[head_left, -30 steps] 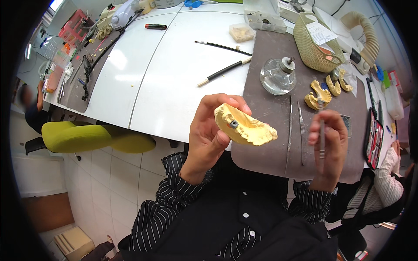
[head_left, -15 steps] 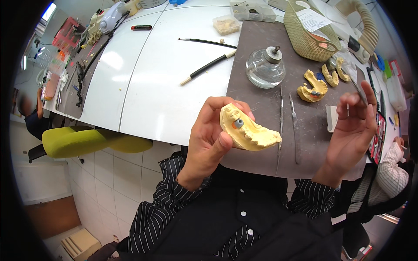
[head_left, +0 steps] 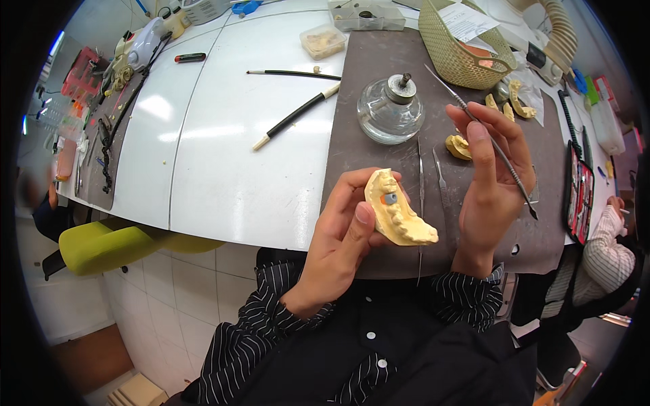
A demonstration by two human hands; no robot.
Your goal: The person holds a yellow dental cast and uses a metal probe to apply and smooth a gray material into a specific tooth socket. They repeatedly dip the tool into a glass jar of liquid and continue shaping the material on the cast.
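Observation:
My left hand (head_left: 330, 252) grips a yellow plaster dental cast (head_left: 394, 222) between thumb and fingers, in front of my chest. On the cast's tooth row sits a small grey block (head_left: 390, 198) with orange at its side. To the right, my raised right hand (head_left: 497, 183) pinches a slim metal dental carver (head_left: 444, 86) with a ribbed handle. The carver slants, its dark pointed end low at the right, and stays apart from the cast. Two more metal instruments, a thin one (head_left: 421, 176) and a ribbed one (head_left: 442, 179), lie on the mat between my hands.
On the brown mat (head_left: 352, 88) stands a glass spirit lamp (head_left: 391, 111). Behind the right hand are more yellow casts (head_left: 458, 147) and a woven basket (head_left: 464, 57). Two black-handled brushes or tools (head_left: 296, 120) lie left of the mat. A person's striped sleeve (head_left: 607, 240) shows at far right.
My right hand has come left and turned, bringing the carver into clear view. The cast has been tilted more upright in my left hand. The whole view has shifted slightly.

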